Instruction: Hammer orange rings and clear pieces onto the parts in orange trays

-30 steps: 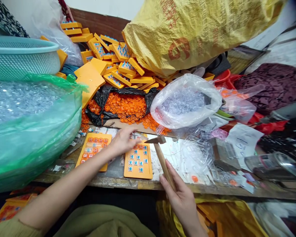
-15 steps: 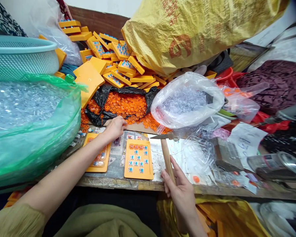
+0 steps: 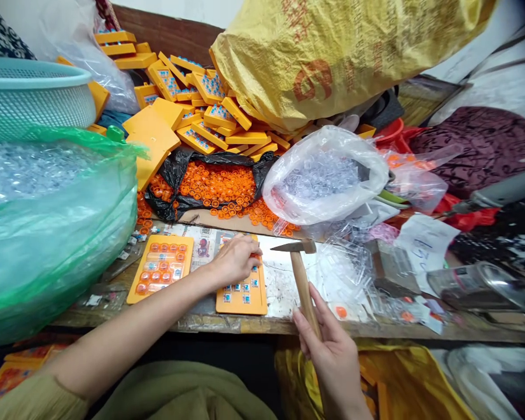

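Note:
My left hand [image 3: 238, 258] is over the upper part of an orange panel [image 3: 257, 304] with blue-and-clear switches in it. Its fingers are pinched together at the panel's upper right, and whatever they hold is hidden. My right hand [image 3: 328, 344] grips the wooden handle of a hammer [image 3: 305, 286], whose head is raised just right of the panel. Left of my hand lies a second orange panel [image 3: 160, 268], fitted with orange round caps and clear bar-shaped covers. Behind it, a black bag [image 3: 186, 169] holds loose orange caps [image 3: 219, 184], some spilled in front.
A white bag [image 3: 271, 195] of clear parts stands behind the hammer. The green bag [image 3: 70, 233] of clear pieces and a blue basket [image 3: 35, 87] fill the left. More orange panels [image 3: 210, 111] are heaped at the back. A metal block [image 3: 394, 268] sits to the right.
My left hand has moved from the loose orange caps toward me, onto the upper part of the switch panel. My right hand still holds the hammer in much the same place.

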Tool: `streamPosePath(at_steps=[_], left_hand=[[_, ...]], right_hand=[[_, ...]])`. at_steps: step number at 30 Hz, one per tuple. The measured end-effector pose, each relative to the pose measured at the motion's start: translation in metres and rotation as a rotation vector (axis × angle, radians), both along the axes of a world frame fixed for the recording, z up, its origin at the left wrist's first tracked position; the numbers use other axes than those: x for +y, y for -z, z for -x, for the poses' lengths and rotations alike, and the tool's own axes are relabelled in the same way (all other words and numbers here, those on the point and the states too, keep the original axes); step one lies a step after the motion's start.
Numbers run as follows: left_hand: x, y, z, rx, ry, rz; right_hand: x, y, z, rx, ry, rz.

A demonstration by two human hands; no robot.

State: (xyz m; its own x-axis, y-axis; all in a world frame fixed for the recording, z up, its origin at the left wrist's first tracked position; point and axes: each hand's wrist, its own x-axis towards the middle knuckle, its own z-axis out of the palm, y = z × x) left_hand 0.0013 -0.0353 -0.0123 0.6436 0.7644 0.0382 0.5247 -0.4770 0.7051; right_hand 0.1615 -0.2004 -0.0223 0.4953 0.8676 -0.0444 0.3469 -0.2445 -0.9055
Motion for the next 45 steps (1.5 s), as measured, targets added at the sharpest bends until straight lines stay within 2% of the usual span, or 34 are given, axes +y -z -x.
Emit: streamPosePath(at_steps=[7, 12, 17, 20, 25, 29, 33, 36, 45], left_hand=[[0.0, 0.004, 0.004, -0.001, 0.011, -0.001], [0.001, 0.007, 0.002, -0.017, -0.003, 0.01], [-0.004, 0.006, 0.003, -0.026, 0.001, -0.004], [0.005, 0.003, 0.012, -0.022, -0.044, -0.017], [0.05, 0.001, 0.035, 0.072, -0.295, -0.148], [0.077, 0.005, 0.043, 0.122, -0.315, -0.132], [0.08, 0.005, 0.044, 0.131, -0.306, -0.055], [0.079, 0.005, 0.046, 0.115, -0.309, -0.019], [0.078, 0.014, 0.043, 0.126, -0.337, -0.085]], right_hand=[[0.0, 0.001, -0.001, -0.229, -0.233, -0.074], [-0.002, -0.005, -0.001, -0.345, -0.223, -0.186], [-0.003, 0.0, 0.0, -0.307, -0.293, -0.058], [-0.001, 0.004, 0.001, -0.182, -0.213, -0.025], [0.001, 0.01, 0.003, 0.022, 0.003, 0.0], [0.002, 0.01, 0.009, 0.196, 0.084, 0.033], [0.004, 0.001, 0.016, 0.29, 0.16, 0.034], [0.005, -0.003, 0.016, 0.317, 0.157, 0.057], [0.004, 0.003, 0.016, 0.311, 0.138, 0.051]])
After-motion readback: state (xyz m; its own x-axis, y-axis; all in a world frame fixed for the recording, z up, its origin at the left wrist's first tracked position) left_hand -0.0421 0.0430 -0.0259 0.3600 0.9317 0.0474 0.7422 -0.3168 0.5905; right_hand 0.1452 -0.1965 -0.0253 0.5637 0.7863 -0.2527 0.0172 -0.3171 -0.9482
